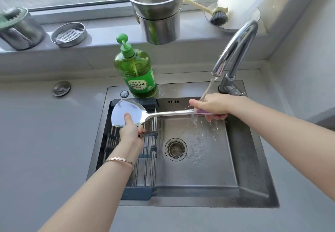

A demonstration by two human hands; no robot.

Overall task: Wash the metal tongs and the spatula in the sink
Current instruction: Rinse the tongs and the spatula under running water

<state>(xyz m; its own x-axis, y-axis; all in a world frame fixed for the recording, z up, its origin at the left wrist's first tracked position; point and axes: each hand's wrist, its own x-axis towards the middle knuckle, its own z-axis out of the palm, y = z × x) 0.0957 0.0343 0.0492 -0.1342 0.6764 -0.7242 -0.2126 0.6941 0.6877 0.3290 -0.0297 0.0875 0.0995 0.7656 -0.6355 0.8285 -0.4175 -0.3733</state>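
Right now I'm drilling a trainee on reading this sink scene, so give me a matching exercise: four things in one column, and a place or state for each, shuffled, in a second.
Things:
1. spatula
2. soap bottle
3. dish brush
4. drying rack

Places or states:
A. lying on the windowsill by a white roll
B. held at both ends under running water
C. fitted across the left part of the sink
D. standing upright behind the basin

Pairs: 1-B, 2-D, 3-A, 4-C
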